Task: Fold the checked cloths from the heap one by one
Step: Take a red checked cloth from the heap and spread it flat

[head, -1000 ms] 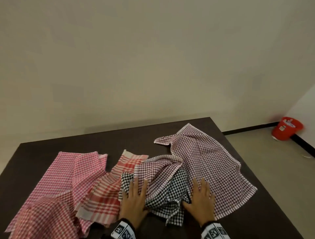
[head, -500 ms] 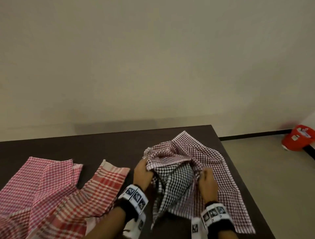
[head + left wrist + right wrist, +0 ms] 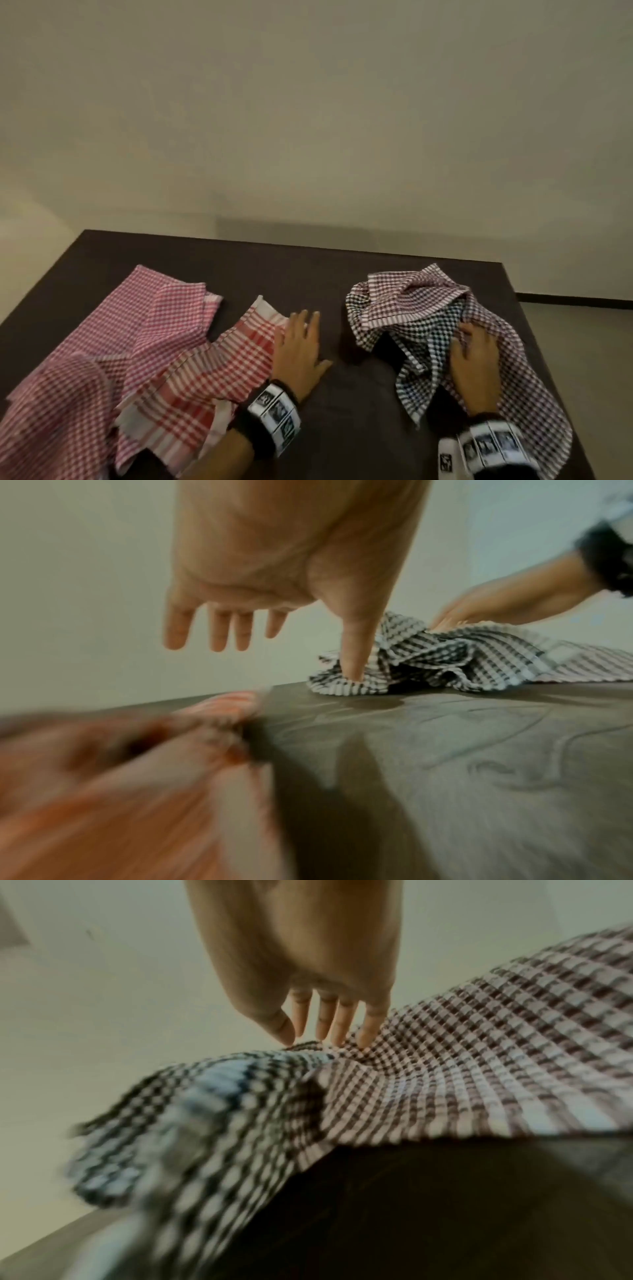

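We see a bare, plain room, more a recording space than a lived-in home: a dark table (image 3: 342, 267) stands against an unadorned beige wall (image 3: 308, 120), with a black skirting strip (image 3: 575, 297) along a pale floor (image 3: 589, 342). Only checked cloths (image 3: 154, 342) lie on the table.

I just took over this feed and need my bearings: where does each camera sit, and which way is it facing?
Head: worn high, looking forward and down at the table and wall; shows the left hand and right hand.
Left wrist: under the left hand, looking along open fingers across the table.
Right wrist: under the right hand, fingertips on the dark checked cloths.
Shared: left wrist and head both show those cloths and the right hand.
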